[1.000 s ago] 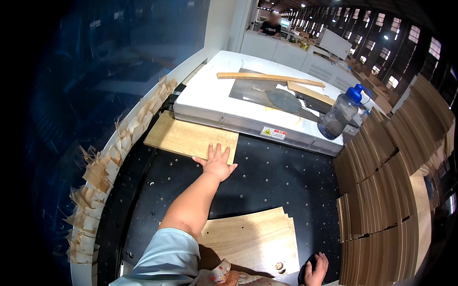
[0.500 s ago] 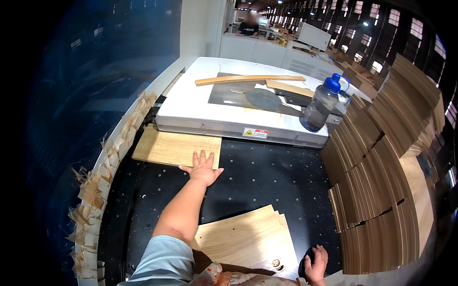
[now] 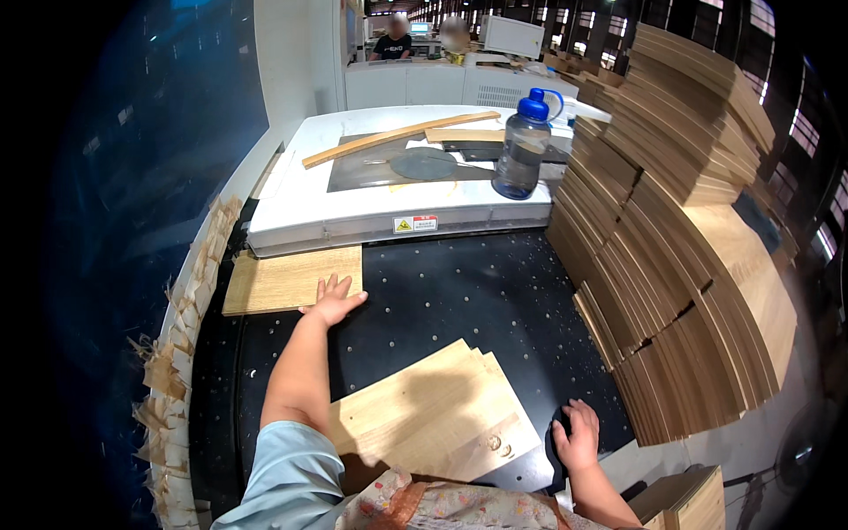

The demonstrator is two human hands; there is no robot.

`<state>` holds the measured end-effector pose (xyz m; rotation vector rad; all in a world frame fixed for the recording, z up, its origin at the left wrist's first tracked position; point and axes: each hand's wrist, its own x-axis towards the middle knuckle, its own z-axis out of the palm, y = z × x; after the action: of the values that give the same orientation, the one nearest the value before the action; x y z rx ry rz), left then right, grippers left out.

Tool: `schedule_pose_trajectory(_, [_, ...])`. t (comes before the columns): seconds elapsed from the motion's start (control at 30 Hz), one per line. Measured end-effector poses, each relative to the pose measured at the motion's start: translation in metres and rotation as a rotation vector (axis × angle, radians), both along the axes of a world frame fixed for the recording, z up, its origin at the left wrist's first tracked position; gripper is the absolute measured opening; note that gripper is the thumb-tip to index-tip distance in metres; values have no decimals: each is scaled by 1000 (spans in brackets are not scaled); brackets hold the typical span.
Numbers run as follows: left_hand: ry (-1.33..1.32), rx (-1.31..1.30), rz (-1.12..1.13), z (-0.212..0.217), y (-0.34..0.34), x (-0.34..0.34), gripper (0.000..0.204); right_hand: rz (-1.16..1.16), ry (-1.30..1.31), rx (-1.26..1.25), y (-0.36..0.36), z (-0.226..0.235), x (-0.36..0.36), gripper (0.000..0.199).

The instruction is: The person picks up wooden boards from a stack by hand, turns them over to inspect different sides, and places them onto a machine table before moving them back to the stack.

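Observation:
A light wood-grain board [image 3: 287, 281] lies on the black perforated table [image 3: 415, 305], its far edge against or under the front of the white machine cover [image 3: 309, 231]. My left hand [image 3: 332, 304] rests at its near right corner, fingers stretched flat on the wood and thumb pointing right past the edge. Close to my body, several similar boards [image 3: 424, 402] lie in a slightly fanned pile; the top one has small holes. My right hand [image 3: 578, 435] sits at the table's right edge, holding nothing visible, its fingers loosely bent and apart.
Tall stacks of brown-edged panels [image 3: 654, 291] line the right side. On the white cover stand a blue-capped water bottle [image 3: 523, 150] and wood strips [image 3: 397, 140]. Frayed tape scraps [image 3: 177, 344] edge the left panel. A person [image 3: 392, 46] is in the far background.
The view has swung right, so the scene appears further left and more of my right forearm shows. My left hand stays on the board's near right corner, its fingers less spread.

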<state>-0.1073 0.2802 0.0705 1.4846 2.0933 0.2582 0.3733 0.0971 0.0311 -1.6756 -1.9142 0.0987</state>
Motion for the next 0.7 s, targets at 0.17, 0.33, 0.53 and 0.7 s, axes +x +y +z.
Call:
schedule_pose_trajectory(0.17, [-677, 299, 102, 0, -62, -26, 70, -4, 37, 32, -1, -5, 6, 30])
schedule_pose_trajectory(0.33, [-474, 552, 276, -13, -189, -38, 53, -4, 66, 5, -1, -8, 8, 29])
schedule_pose_trajectory(0.53, [-608, 435, 514, -24, -340, 8, 50, 171, 581, -436, 29, 18, -35, 53])
schedule_pose_trajectory(0.7, [-819, 616, 406, -32, -342, 55, 60, 235, 209, -483, 29, 32, -62, 55])
